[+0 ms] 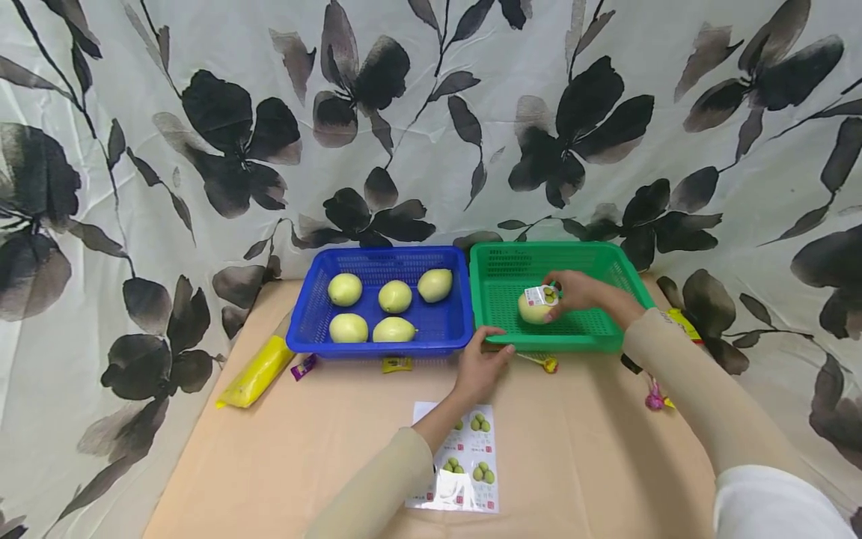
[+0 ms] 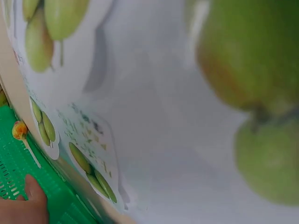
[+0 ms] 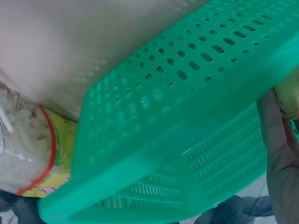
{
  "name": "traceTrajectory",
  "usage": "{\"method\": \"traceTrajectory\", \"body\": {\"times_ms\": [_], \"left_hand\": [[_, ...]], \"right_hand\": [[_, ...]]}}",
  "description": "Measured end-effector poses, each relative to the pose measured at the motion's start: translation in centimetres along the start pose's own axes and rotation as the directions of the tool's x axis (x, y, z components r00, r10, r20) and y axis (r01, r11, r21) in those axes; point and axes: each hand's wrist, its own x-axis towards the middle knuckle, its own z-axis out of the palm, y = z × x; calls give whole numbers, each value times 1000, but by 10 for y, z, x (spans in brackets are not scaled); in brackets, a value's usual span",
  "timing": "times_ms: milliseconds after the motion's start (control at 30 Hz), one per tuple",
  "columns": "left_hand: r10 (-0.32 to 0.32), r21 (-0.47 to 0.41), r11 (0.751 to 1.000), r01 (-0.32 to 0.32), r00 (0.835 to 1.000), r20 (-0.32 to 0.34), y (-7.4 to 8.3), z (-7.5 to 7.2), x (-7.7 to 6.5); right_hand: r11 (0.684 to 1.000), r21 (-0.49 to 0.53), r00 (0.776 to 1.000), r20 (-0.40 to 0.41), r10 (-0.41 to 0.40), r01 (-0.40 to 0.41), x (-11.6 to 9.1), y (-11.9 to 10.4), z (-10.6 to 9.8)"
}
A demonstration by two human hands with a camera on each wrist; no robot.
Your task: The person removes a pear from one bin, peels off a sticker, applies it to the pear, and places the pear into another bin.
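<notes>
White label point(image 1: 538, 296) on fruit point(image 1: 532, 313): head-view only

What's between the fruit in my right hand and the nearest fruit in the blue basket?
In the head view, the right wall of the blue basket, the left wall of the green basket and some of its floor lie between.

1. Beyond the left hand point(image 1: 480, 367) and the right hand point(image 1: 572, 290) hangs a pale grey-white cloth point(image 1: 431, 165), which also spreads out to either side of them.
2. A large floral print point(image 1: 215, 112) in black and grey covers it.
3. The cloth is creased and slightly shiny well out to the left of the left hand.
4. Below both hands lies a plain peach-coloured tabletop point(image 1: 572, 464).
5. Light is soft; a faint shadow point(image 1: 629, 434) falls on the tabletop, nearer the viewer than the right hand.
</notes>
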Motion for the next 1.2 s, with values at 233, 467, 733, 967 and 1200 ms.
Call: {"method": "traceTrajectory", "body": {"times_ms": [233, 467, 733, 967, 1200], "left_hand": [[-13, -28, 1000, 14, 999, 34, 0, -3, -1], [-2, -12, 1000, 2, 1000, 18, -2, -7, 1], [10, -2, 1000, -10, 1000, 18, -2, -5, 2], [24, -8, 1000, -24, 999, 25, 2, -2, 3], [10, -16, 1000, -9, 1000, 28, -1, -4, 4]], "right_hand": [[996, -90, 997, 78, 6, 1, 17, -3, 1], [991, -134, 988, 153, 21, 0, 36, -6, 0], [986, -169, 979, 202, 30, 4, 51, -3, -2], [984, -178, 981, 188, 37, -3, 49, 8, -1], [990, -144, 981, 190, 38, -11, 50, 9, 2]]}}
